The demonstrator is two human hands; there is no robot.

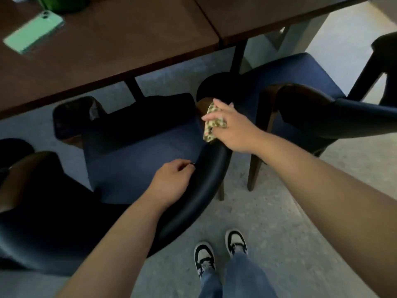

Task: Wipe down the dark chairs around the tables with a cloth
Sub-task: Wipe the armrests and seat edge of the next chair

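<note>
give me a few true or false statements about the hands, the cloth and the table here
1. The right hand holds the patterned cloth against the chair's curved backrest. True.
2. The left hand holds a second cloth. False: it rests on the backrest with no cloth.
3. A green phone lies on the table. True.
4. The phone lies on the chair's blue seat. False: nothing lies on the seat.
</note>
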